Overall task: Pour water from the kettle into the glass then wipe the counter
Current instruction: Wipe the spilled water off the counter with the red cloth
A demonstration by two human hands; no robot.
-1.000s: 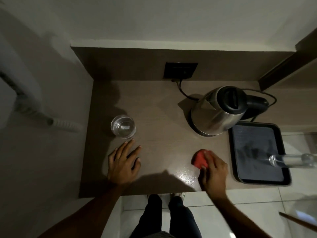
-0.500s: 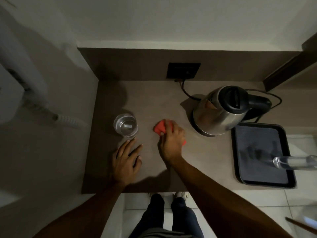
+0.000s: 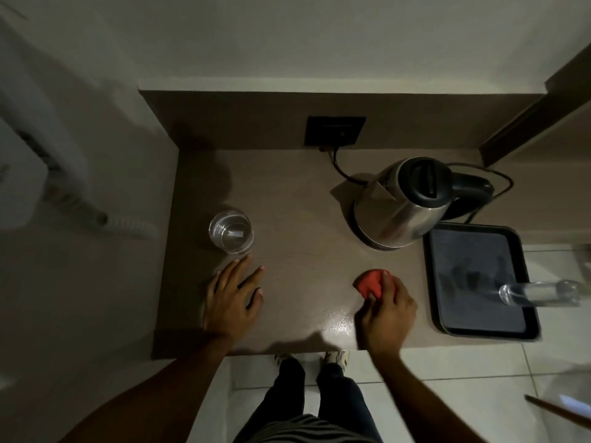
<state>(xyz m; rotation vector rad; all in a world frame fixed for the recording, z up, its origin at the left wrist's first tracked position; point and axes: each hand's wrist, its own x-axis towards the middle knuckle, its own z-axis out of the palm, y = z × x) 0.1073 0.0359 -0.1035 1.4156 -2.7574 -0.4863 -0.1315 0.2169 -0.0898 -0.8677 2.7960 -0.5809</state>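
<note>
1. Our right hand (image 3: 388, 303) presses a red cloth (image 3: 371, 283) onto the counter (image 3: 303, 260) near its front edge, fingers curled over the cloth
2. Our left hand (image 3: 231, 297) lies flat on the counter by the front-left corner, fingers spread wide, holding nothing
3. The glass (image 3: 232, 231) stands just beyond those fingertips, near the left edge
4. The kettle (image 3: 404, 203) sits toward the back-right corner, beside a dark tray (image 3: 521, 282)

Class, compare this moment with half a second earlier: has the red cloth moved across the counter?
Yes. The cloth, under the right hand, has swept right and toward the counter's front edge: it was near the glass, left of the kettle, and now lies beside the tray.
</note>
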